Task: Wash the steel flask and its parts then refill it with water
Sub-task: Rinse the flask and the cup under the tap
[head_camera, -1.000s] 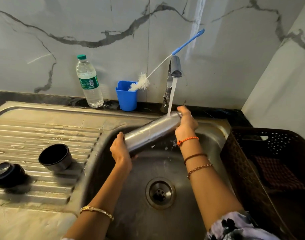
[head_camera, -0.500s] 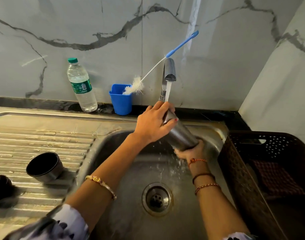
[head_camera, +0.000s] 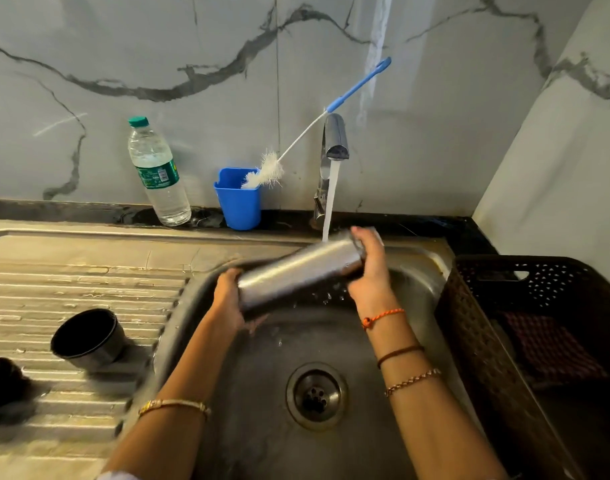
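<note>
The steel flask [head_camera: 296, 271] lies nearly level over the sink [head_camera: 431, 265], its right end raised under the running tap [head_camera: 335, 136]. My left hand [head_camera: 227, 299] grips its lower left end. My right hand [head_camera: 369, 268] grips the upper right end, where the water stream lands. On the draining board [head_camera: 71, 271] to the left lie two flask parts: a black cup-shaped cap [head_camera: 87, 339] on its side and a dark lid piece [head_camera: 0, 386] at the frame edge.
A plastic water bottle [head_camera: 158, 171] and a blue holder [head_camera: 239, 199] with a white bottle brush [head_camera: 317, 123] stand at the back wall. A dark plastic basket [head_camera: 525, 327] with a checked cloth sits right of the sink. The drain [head_camera: 316, 394] lies below my arms.
Half a second ago the flask stood steeply with my left hand over its top and my right hand low; now it lies nearly level again, one hand at each end.
</note>
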